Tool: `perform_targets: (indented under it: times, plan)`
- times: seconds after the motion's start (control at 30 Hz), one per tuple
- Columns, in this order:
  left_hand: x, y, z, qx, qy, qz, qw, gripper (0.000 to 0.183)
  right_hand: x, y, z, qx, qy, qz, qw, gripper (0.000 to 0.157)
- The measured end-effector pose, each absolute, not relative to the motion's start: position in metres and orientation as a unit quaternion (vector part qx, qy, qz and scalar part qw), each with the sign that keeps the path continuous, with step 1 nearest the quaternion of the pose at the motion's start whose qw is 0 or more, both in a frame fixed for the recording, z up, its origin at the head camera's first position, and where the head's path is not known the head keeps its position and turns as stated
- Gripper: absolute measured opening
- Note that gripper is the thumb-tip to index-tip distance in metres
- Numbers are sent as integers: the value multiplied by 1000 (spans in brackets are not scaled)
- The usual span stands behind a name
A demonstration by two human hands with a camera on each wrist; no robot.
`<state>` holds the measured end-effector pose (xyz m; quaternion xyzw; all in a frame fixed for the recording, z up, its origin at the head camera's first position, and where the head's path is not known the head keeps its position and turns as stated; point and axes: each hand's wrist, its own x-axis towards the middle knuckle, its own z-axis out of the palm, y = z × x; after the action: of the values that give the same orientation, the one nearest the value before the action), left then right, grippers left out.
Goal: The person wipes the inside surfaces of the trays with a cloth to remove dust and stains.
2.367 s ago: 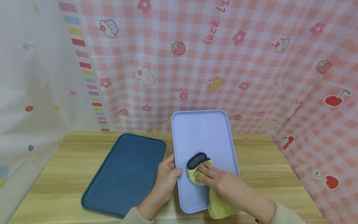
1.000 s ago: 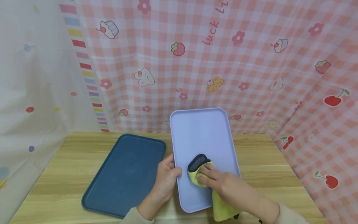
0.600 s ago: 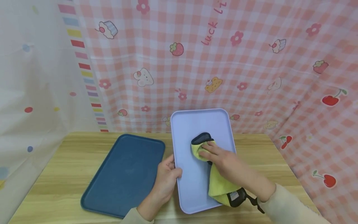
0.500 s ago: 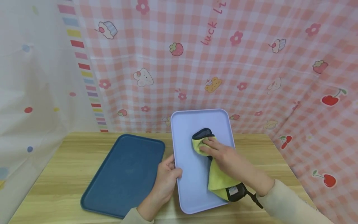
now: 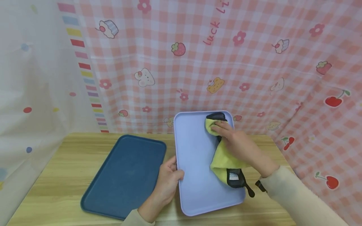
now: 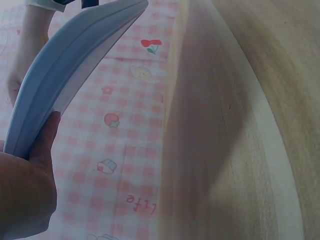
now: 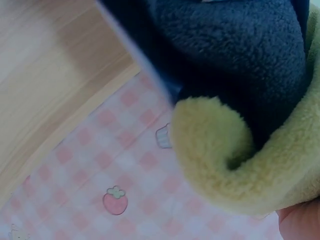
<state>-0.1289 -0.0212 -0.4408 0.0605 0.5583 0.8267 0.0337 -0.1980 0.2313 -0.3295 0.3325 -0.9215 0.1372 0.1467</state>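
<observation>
A lavender tray (image 5: 195, 157) is held up at a tilt over the table. My left hand (image 5: 167, 179) grips its left rim, thumb on the inner face and fingers behind. In the left wrist view the tray (image 6: 65, 65) appears edge-on above that hand. My right hand (image 5: 237, 144) holds a bunched yellow cloth (image 5: 224, 160) with dark trim against the tray's upper right part. The cloth's lower end hangs over the tray's right side, showing a white label and a black strap. In the right wrist view the cloth (image 7: 215, 150) shows yellow and dark plush faces and hides most of the hand.
A dark blue tray (image 5: 127, 175) lies flat on the wooden table (image 5: 56, 179), left of the lavender tray. Behind the table hangs a pink checked curtain (image 5: 158, 50). A pale dotted sheet (image 5: 42, 78) hangs on the left.
My right hand has moved the cloth from the tray's lower middle up to its upper right corner. The left hand and the lavender tray have stayed almost still.
</observation>
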Motion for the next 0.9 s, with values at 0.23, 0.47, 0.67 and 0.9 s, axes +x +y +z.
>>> perform_targets:
  times: [0.23,0.47,0.67,0.9]
  plan:
    - [-129,-20,-441,65,556,828,33,79,-203,244,-331,310,-927,153,148,46]
    - [-129,-20,-442,67,556,827,41,79,-199,251,-336,323,-919,152,165,47]
    - [-129,-20,-442,68,557,826,41,79,-190,255,-343,336,-916,141,166,49]
    - [-130,-21,-443,62,564,823,37,79,-172,259,-353,331,-924,137,132,51]
